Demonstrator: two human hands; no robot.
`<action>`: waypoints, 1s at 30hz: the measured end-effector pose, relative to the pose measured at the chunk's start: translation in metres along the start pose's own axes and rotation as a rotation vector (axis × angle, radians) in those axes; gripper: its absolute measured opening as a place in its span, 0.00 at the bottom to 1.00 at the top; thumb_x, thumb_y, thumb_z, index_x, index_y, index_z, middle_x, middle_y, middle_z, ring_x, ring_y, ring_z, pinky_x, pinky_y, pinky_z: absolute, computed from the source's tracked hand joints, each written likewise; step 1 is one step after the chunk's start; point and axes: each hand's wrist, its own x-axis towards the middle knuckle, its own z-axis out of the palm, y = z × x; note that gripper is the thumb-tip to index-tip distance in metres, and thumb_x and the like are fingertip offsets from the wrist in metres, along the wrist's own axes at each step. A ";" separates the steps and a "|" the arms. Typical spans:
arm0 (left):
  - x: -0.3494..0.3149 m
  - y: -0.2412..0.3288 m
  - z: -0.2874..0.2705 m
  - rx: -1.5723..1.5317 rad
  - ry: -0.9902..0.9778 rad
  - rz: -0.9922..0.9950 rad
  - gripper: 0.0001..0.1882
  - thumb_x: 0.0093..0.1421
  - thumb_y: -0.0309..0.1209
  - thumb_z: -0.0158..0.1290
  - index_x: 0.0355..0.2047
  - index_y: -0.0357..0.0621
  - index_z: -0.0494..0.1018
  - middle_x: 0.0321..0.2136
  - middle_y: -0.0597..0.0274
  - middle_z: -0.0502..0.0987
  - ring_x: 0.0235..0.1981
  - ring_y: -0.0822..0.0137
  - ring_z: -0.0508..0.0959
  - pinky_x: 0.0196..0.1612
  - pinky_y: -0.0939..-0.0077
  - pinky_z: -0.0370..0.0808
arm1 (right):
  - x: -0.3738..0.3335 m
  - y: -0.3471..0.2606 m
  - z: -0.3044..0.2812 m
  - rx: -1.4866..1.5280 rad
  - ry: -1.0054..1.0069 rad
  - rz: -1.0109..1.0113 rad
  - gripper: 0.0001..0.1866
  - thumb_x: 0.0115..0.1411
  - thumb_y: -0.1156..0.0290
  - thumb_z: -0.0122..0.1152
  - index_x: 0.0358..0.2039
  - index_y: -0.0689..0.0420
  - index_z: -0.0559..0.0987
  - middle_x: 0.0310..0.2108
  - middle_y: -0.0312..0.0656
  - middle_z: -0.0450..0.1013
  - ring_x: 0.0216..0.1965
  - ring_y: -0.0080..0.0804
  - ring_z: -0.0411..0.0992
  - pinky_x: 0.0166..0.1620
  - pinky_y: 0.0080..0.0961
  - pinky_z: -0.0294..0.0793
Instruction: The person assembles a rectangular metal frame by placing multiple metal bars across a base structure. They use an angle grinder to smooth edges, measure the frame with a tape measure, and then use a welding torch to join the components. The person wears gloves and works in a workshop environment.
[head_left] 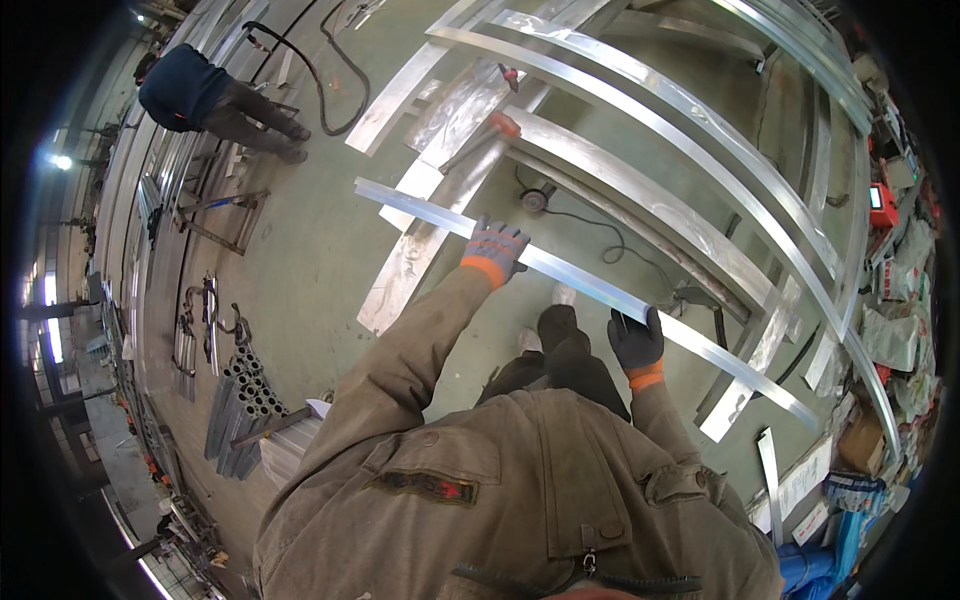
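A long, straight, silvery metal bar [580,281] crosses in front of me, slanting from upper left to lower right. My left hand [495,247], in a grey glove with an orange cuff, is closed over it left of its middle. Farther right, my right hand [637,343], in a dark glove with an orange cuff, grips the near edge; its fingers partly hide under the bar. Beyond the bar, broad metal beams [640,205] rest on crosswise supports. A hammer with a red head [504,125] lies on one of these supports.
An angle grinder [536,199] with a trailing cord lies on the floor beyond the bar. Bundled tubes [245,400] stand at lower left. A person [205,95] bends over metal lengths at upper left. Bags and a red device [883,205] crowd the right side.
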 end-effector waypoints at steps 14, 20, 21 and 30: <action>0.147 -0.129 0.068 -0.089 -0.022 0.162 0.24 0.57 0.42 0.68 0.53 0.52 0.78 0.48 0.60 0.80 0.54 0.53 0.78 0.59 0.53 0.70 | 0.176 0.019 -0.018 -0.024 0.213 -0.071 0.19 0.75 0.54 0.57 0.60 0.49 0.79 0.67 0.40 0.72 0.73 0.46 0.62 0.69 0.48 0.66; 0.154 -0.150 0.090 -0.130 -0.001 0.277 0.33 0.54 0.39 0.67 0.61 0.53 0.75 0.50 0.63 0.79 0.53 0.55 0.79 0.57 0.53 0.72 | 0.221 0.067 -0.036 -0.595 0.150 0.190 0.21 0.75 0.58 0.55 0.65 0.50 0.77 0.69 0.44 0.70 0.74 0.44 0.62 0.69 0.42 0.68; 0.153 -0.153 0.094 -0.147 -0.017 0.280 0.32 0.54 0.39 0.66 0.61 0.54 0.75 0.50 0.63 0.79 0.52 0.56 0.79 0.57 0.53 0.72 | 0.242 0.079 -0.047 -0.557 0.233 0.284 0.22 0.75 0.57 0.56 0.65 0.50 0.77 0.68 0.44 0.71 0.72 0.43 0.63 0.68 0.42 0.69; 0.155 -0.161 0.123 -0.041 0.177 0.340 0.22 0.52 0.42 0.62 0.50 0.63 0.84 0.46 0.70 0.80 0.46 0.65 0.80 0.45 0.66 0.73 | 0.590 0.175 -0.275 -0.450 0.680 0.185 0.33 0.70 0.48 0.65 0.69 0.50 0.70 0.65 0.43 0.72 0.62 0.43 0.72 0.60 0.45 0.75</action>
